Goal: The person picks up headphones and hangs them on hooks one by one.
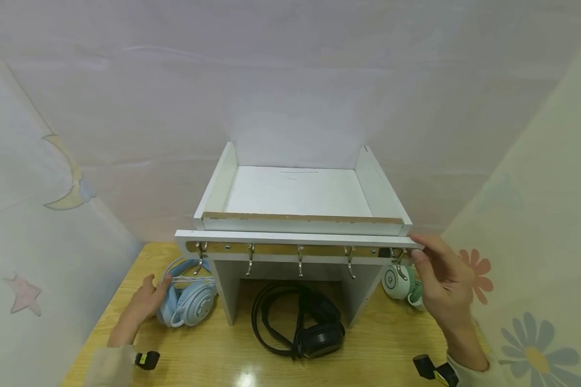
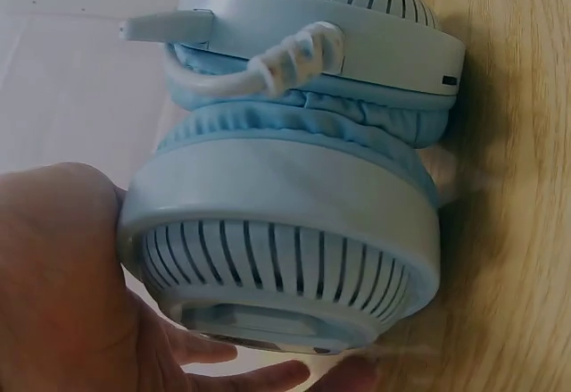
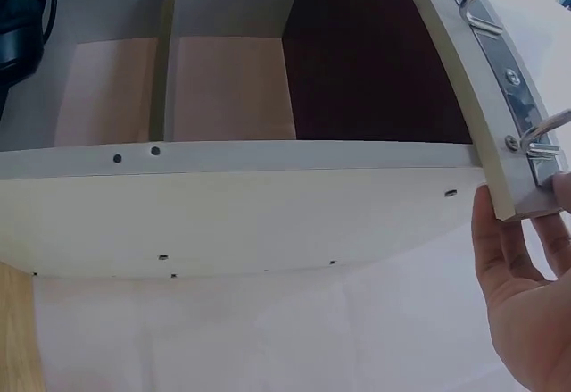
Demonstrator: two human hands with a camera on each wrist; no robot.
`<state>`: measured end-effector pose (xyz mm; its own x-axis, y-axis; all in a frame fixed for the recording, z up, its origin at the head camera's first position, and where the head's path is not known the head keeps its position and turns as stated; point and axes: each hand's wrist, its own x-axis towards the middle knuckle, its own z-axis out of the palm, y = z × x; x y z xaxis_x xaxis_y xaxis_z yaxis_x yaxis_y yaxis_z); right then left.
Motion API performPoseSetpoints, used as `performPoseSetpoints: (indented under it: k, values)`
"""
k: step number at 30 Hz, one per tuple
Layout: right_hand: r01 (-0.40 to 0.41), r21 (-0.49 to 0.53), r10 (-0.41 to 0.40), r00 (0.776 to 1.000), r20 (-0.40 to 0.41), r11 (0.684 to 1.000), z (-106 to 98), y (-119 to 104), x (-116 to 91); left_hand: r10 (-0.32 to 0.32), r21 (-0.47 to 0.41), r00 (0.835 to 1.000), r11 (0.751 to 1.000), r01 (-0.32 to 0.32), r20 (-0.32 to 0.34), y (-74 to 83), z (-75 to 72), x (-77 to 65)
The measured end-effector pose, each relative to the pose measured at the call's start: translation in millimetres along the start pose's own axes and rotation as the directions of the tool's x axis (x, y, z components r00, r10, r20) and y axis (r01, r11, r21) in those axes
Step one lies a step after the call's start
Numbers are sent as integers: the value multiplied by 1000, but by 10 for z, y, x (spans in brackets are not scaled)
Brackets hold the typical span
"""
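My left hand (image 1: pixel 142 303) is beside the light blue headphones (image 1: pixel 193 303) on the table, its fingers loosely spread. In the left wrist view those fingers reach past the near ear cup (image 2: pixel 277 231); whether they touch it I cannot tell. My right hand (image 1: pixel 445 279) pinches the right end of a white hook rail (image 1: pixel 290 237), thumb in front and fingers behind. Several metal double hooks (image 1: pixel 300 260) line the rail, all bare. It spans the front of a white shelf unit (image 1: pixel 295 191). The right wrist view shows this hand (image 3: pixel 535 294) at the rail's end.
Black headphones (image 1: pixel 319 338) with a coiled cable lie on the wooden table (image 1: pixel 203 360) under the shelf. White and green headphones (image 1: pixel 397 282) sit behind the right hand, partly hidden. Pale fabric walls (image 1: pixel 290 80) stand at the back and both sides.
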<state>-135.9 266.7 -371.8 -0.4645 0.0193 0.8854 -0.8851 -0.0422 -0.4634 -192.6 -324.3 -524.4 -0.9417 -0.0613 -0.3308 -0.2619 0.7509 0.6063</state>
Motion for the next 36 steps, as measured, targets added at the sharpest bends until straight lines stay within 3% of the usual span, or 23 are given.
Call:
performPoseSetpoints:
  k: [6,10,13,17,22,27,33,36]
  values:
    - [14,48,-12,999,-31,999,17,52,-15,-36,-34,999,999,36,18,-42,52,14]
    - [37,105,-33,999,-42,994,52,116,-28,-47,-116,998,992,50,32,-86,54,41]
    - [43,88,-38,997,-66,995,85,154,-41,-75,-233,995,969,87,61,-124,42,80]
    - [66,63,-59,992,-109,996,144,195,-50,-108,-307,991,944,126,74,-162,20,133]
    - [82,53,-73,986,-150,995,194,225,-69,-83,-364,994,926,104,75,-155,27,195]
    - [104,84,-88,980,-178,991,245,276,-76,-61,-463,995,882,89,74,-151,40,228]
    - [146,126,-115,968,-223,981,302,327,-50,-50,-599,994,795,100,100,-139,23,268]
    - [152,159,-113,966,-231,976,316,327,-40,-38,-615,993,782,102,115,-126,6,274]
